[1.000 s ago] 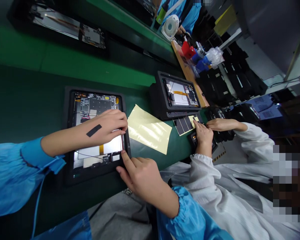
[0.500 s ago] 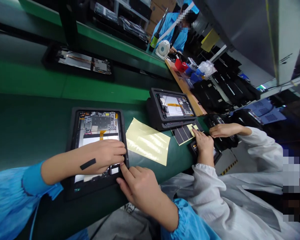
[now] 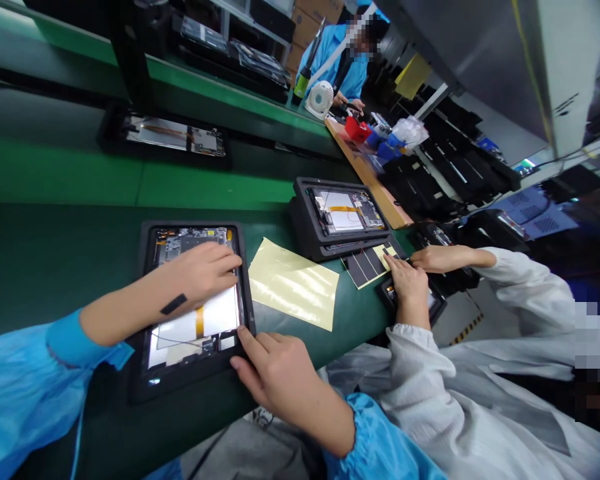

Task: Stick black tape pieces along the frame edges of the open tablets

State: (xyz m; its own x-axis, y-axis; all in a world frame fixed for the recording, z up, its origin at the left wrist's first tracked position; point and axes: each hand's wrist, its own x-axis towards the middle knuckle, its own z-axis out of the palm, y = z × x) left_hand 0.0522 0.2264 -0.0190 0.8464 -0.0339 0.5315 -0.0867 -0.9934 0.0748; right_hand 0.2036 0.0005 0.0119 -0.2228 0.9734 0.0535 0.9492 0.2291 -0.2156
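An opened tablet [image 3: 220, 315] lies in a black foam frame [image 3: 143, 373] on the green bench, its circuit board and white battery area showing. Across its upper right part rests my left hand [image 3: 205, 270], fingertips at the tablet's right inner edge; what they pinch, if anything, is hidden. A black strip [image 3: 173, 304] sticks to my left wrist. At the lower right corner of the frame, my right hand [image 3: 277, 367] presses its index fingertip on the inner edge, thumb apart on the outer side, holding nothing visible.
A yellow sheet [image 3: 295, 283] lies right of the frame. Beyond it are stacked foam trays with another open tablet [image 3: 347, 212] and a sheet of black strips [image 3: 364, 267]. A co-worker's hands [image 3: 410, 283] work at the right. Another tablet [image 3: 173, 135] sits at the back.
My left hand has moved up along the tablet's right edge, uncovering the lower battery area and orange ribbon. My right hand stays at the lower corner. The view has shifted slightly.
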